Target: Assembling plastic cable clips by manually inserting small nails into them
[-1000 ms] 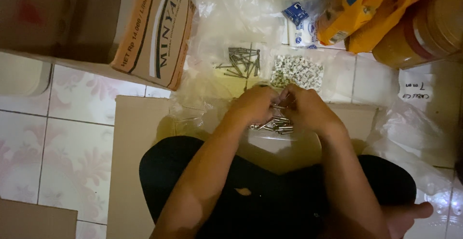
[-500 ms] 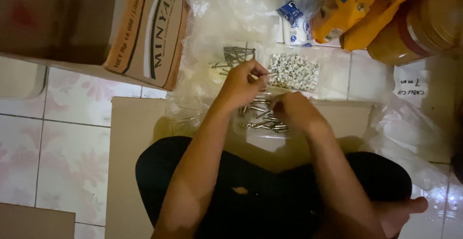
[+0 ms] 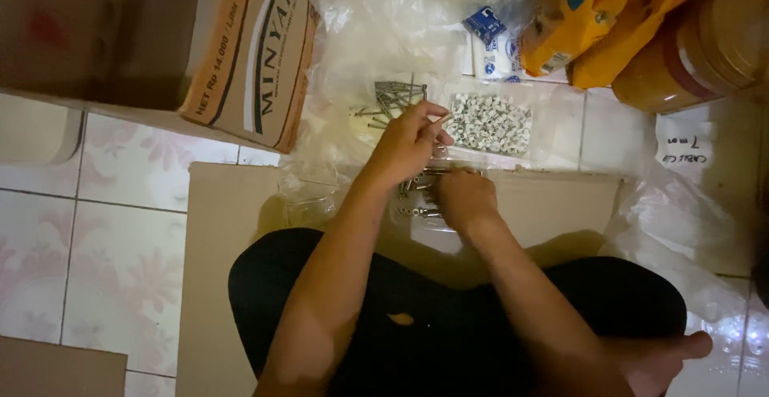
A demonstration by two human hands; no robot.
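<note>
At the far left a cardboard box [image 3: 248,52] stands on the tiled floor [image 3: 96,197], and a flat cardboard sheet [image 3: 232,229] lies under the seated person's legs; clear plastic sheeting [image 3: 376,20] spreads beyond it.

A second ago both hands were bunched together over the loose metal screws [image 3: 416,197] at the sheet's far edge; half a second ago the left hand was already lifting away; now the left hand [image 3: 408,141] is raised and stretched forward, its fingertips pinched on what looks like a thin screw, close to the small dark pile of screws [image 3: 392,96] on the plastic; so a piece seems to be going from the near heap to the far pile.

The right hand [image 3: 465,197] has stayed low, curled over the near screws; I cannot tell whether it grips any.

To the right lie a clear bag of white cable clips [image 3: 490,123], then orange bags [image 3: 593,20] and a brown jar [image 3: 705,36].
</note>
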